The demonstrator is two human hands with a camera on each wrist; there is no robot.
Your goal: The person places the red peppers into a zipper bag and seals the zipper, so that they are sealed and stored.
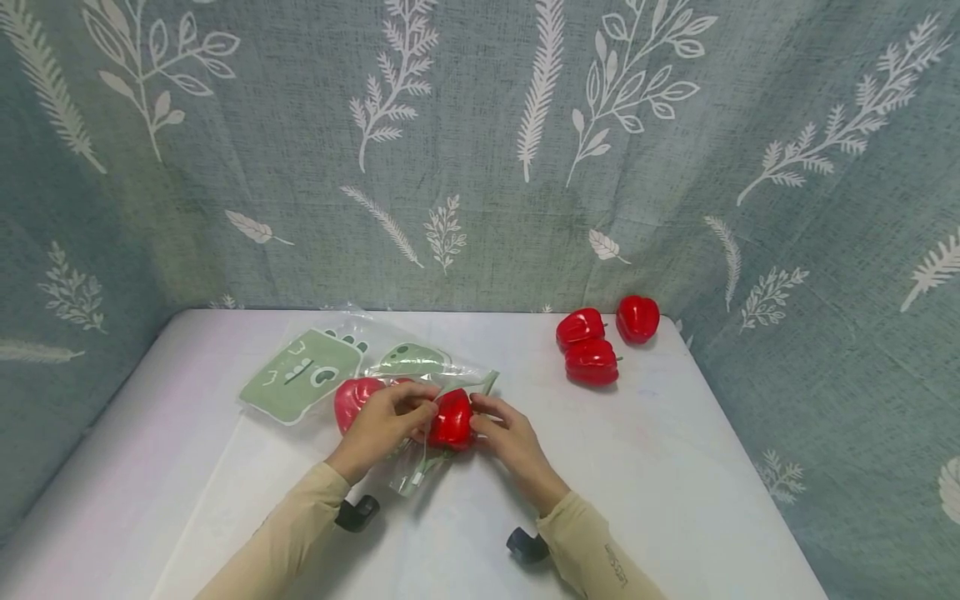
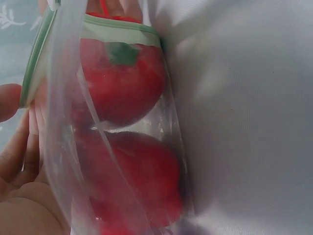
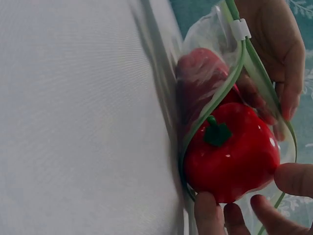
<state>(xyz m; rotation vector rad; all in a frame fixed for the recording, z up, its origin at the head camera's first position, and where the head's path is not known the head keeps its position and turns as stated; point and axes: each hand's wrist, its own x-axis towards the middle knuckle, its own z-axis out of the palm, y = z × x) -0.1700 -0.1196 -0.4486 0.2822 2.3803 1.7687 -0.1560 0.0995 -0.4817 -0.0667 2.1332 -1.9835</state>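
A clear zip bag (image 1: pixel 303 379) with a green cartoon print lies at the left middle of the table, its green-edged mouth held apart. My left hand (image 1: pixel 378 425) pinches the bag's edge; in the left wrist view its thumb lies against the green zip strip (image 2: pixel 30 73). My right hand (image 1: pixel 513 437) grips a red bell pepper (image 1: pixel 452 419), fingertips and thumb around its near side. This pepper sits within the bag's mouth, its green stem (image 3: pixel 216 132) showing in the right wrist view. Deeper inside, more red pepper (image 2: pixel 132 181) shows through the plastic, partly hidden by my left hand.
Three more red bell peppers stand at the back right: two touching, one front (image 1: pixel 592 362) and one behind (image 1: pixel 580 327), and another (image 1: pixel 637 319) near the back edge. A white slider (image 3: pixel 240 29) sits on the zip. A patterned curtain (image 1: pixel 480 208) borders the table.
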